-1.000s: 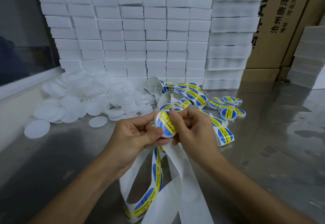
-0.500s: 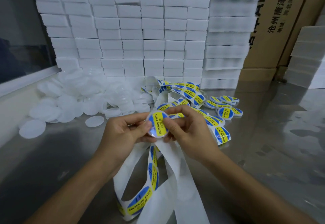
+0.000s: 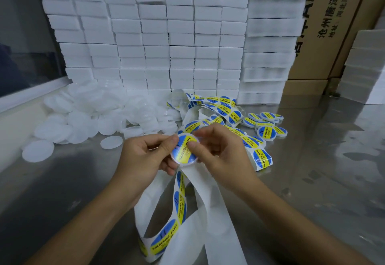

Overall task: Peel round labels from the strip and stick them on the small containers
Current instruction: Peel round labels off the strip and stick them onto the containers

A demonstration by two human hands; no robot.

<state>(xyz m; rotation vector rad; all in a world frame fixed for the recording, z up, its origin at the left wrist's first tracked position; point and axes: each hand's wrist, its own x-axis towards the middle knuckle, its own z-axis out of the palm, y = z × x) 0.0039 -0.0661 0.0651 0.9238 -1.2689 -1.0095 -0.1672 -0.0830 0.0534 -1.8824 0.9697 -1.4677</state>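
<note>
You hold one container (image 3: pixel 184 149) between both hands, raised off the counter (image 3: pixel 312 171), face tilted up toward you. Left hand (image 3: pixel 143 156) pinches its left rim, thumb on top, fingers curled beneath. Right hand (image 3: pixel 218 152) grips the right rim, thumb pressing on the label (image 3: pixel 185 147). Neither hand is nearer; it sits dead centre between them.

The label's yellow band runs diagonally, lower left to upper right. It looks seated, though you cannot tell if the edge under the right thumb is fully down.

The key relation, as I judge it: the finished pile (image 3: pixel 265 124) lies beyond and right of your right hand, so that hand is the natural one to set this down. The blank containers (image 3: pixel 87 116) lie beyond and left, nearer your left hand.

The strip (image 3: pixel 181 208) hangs from under your hands toward you, looping on the counter; more of it is tangled beyond your right hand.

Materials: container is a shallow translucent plastic disc, smooth rim. Label is glossy, blue and yellow. Strip backing is thin, limp white paper. Counter is brushed steel, reflective. White foam blocks (image 3: pixel 156 35) are stacked behind, cardboard cartons (image 3: pixel 333 25) behind those.
</note>
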